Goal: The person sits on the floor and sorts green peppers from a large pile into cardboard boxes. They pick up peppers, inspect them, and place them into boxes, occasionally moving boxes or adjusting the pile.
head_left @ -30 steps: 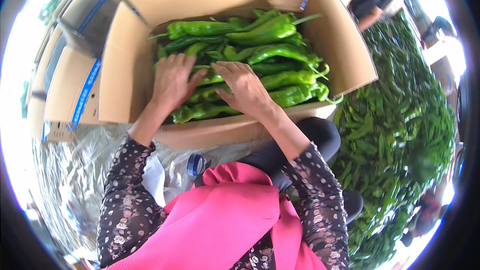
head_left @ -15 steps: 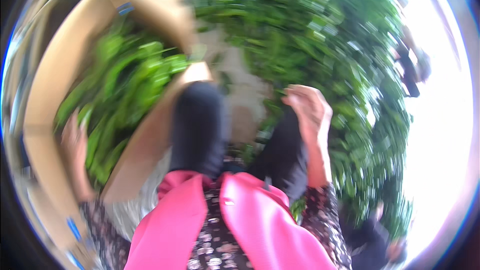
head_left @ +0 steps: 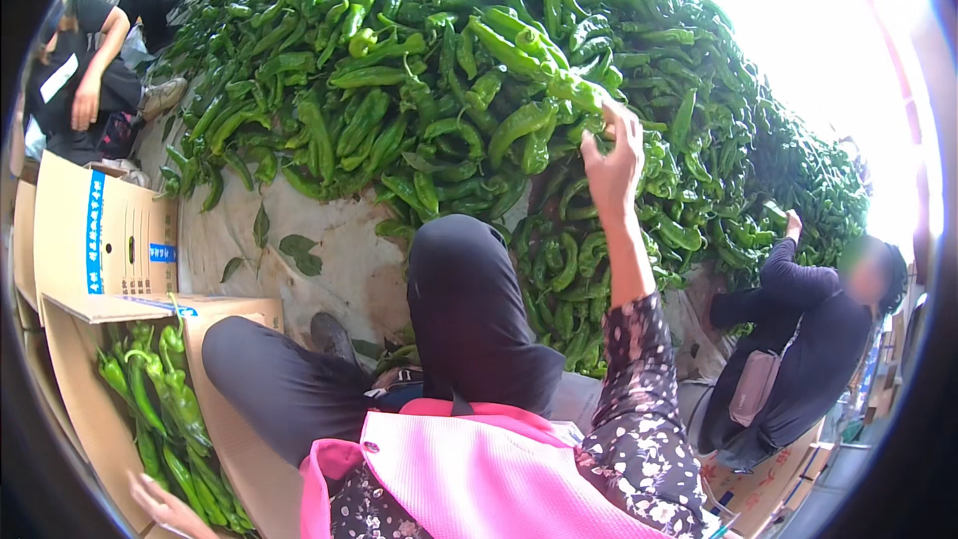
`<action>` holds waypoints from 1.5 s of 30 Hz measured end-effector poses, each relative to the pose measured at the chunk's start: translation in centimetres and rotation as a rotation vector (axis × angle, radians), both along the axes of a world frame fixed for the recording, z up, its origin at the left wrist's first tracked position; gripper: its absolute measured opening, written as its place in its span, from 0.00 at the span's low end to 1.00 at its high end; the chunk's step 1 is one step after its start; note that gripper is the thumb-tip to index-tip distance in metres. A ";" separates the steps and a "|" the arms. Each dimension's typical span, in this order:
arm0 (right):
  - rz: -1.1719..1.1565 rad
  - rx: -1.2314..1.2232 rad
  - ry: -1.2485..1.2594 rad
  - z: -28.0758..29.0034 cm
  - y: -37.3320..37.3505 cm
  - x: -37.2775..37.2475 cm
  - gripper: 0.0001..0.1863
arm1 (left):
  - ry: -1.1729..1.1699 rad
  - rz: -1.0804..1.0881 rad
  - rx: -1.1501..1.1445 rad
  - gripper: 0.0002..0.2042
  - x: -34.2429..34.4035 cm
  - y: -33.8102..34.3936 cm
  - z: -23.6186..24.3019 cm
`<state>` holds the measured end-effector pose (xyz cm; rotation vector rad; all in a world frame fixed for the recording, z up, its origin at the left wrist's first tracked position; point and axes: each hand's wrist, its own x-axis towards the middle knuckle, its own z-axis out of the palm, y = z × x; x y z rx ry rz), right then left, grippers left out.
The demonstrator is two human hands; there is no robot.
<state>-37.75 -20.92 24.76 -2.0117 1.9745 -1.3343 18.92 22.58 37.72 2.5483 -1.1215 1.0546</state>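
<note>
Cardboard box, lower left, holding long green peppers; left hand beside them. Right hand at loose pepper pile. Both grips: can't tell.

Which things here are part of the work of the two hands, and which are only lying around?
At the hands:
long pepper, at the right hand; grip unclear
pepper heap below it
peppers in the open box, near the left hand

Lying around, touched by neither hand:
loose leaves on the pale sheet
another box, blue-striped
</note>
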 end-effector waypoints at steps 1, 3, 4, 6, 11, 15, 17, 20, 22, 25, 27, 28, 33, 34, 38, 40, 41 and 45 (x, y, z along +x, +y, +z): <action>-0.014 -0.049 0.251 -0.4 -2.3 -1.6 0.33 | 0.079 -0.095 -0.069 0.16 -3.0 -4.3 1.7; -0.016 0.066 0.488 -1.6 -6.8 -4.9 0.34 | 0.379 -0.436 -0.176 0.14 -5.6 -10.3 1.2; -0.027 0.258 0.544 -2.1 -8.4 -7.3 0.33 | 0.480 -0.542 -0.200 0.13 -9.7 -15.7 0.3; -0.004 0.366 0.539 -2.4 -10.1 -8.8 0.28 | 0.671 -0.929 -0.007 0.08 -16.0 -24.2 -0.3; 0.337 0.161 -0.677 4.9 -7.1 -5.2 0.23 | 1.109 -1.441 0.134 0.09 -25.0 -37.0 -3.7; 0.489 0.099 -0.819 7.2 -3.5 -0.8 0.18 | 2.301 -1.113 0.351 0.25 -28.7 -42.8 -7.2; 0.326 -0.011 -0.267 6.6 -1.8 3.0 0.23 | 2.837 -1.016 0.566 0.35 -30.3 -44.0 -7.8; 0.740 0.014 0.092 5.1 -0.6 7.7 0.40 | 3.144 -0.795 0.413 0.37 -31.4 -44.4 -9.8; 0.872 0.149 0.044 4.4 -1.0 8.7 0.43 | 3.114 -0.682 0.234 0.31 -29.8 -45.2 -13.0; 0.812 0.233 0.033 5.2 -4.0 5.8 0.40 | 2.923 -0.912 0.406 0.25 -25.9 -45.5 -15.9; 0.360 0.062 0.209 2.8 -8.3 3.4 0.35 | 2.900 -0.833 0.227 0.20 -26.2 -46.1 -14.3; 0.174 0.033 0.345 1.4 -10.8 1.5 0.31 | 2.833 -0.798 0.181 0.19 -27.0 -46.7 -14.3; 0.046 0.085 0.941 -5.3 -16.5 -0.3 0.23 | 2.506 -0.867 0.194 0.14 -27.3 -48.9 -17.6; 0.066 0.157 0.793 -4.4 -15.5 1.2 0.22 | 2.581 -0.871 0.188 0.17 -26.9 -48.9 -18.0; 0.173 0.531 -0.115 -0.7 -7.3 7.7 0.24 | 2.748 -1.016 0.086 0.22 -28.3 -49.3 -17.5; 0.246 0.517 -0.174 -1.0 -3.7 10.5 0.24 | 2.949 -0.966 0.175 0.26 -28.9 -49.8 -18.4; 0.267 0.368 0.021 -2.1 -3.3 10.7 0.23 | 2.955 -0.851 0.230 0.28 -28.5 -50.1 -19.1; 0.501 0.013 0.125 1.2 -6.5 8.3 0.12 | 3.108 -1.180 0.160 0.32 -27.3 -50.4 -17.4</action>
